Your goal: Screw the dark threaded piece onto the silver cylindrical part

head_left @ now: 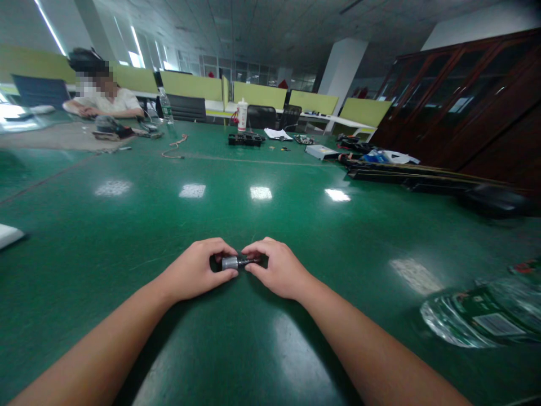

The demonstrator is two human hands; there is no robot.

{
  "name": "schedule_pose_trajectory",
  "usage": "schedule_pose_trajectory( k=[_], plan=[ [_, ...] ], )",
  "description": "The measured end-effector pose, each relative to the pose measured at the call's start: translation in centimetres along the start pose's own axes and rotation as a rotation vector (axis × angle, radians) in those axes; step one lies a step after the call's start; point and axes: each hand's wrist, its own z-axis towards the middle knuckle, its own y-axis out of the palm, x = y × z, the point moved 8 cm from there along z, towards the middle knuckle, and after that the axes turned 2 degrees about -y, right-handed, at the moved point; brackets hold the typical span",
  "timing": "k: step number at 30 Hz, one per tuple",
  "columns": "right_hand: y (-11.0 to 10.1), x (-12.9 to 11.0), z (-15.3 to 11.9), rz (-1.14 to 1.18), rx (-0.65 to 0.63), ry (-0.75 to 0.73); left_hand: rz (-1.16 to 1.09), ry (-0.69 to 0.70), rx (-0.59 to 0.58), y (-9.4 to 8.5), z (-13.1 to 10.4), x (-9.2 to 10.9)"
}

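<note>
A small silver-and-black cylinder (230, 263) with a thin dark end lies low over the green tabletop between my hands. Its kind is too small to make out. My left hand (198, 268) curls round the silver part, thumb in front and fingers behind. From the other side, my right hand (281, 268) closes thumb and fingers round the thin dark end. The fingertips behind the cylinder are partly hidden.
A large clear bottle with a green label (486, 316) lies at the right. Further back are a black device (245, 139), a white bottle (242, 115), a cord (173, 148) and long dark bars (380, 172). Another person (103, 96) sits at far left.
</note>
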Motion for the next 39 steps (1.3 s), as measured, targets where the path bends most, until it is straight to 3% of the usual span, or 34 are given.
schedule_pose_trajectory(
  k=[18, 39],
  plan=[
    [0.56, -0.45, 0.13, -0.047, -0.048, -0.066, -0.004, 0.076, -0.071, 0.49, 0.05, 0.51],
    [0.28, -0.52, 0.14, -0.050, -0.039, -0.077, -0.011, 0.060, -0.067, 0.41, -0.12, 0.18]
  ],
)
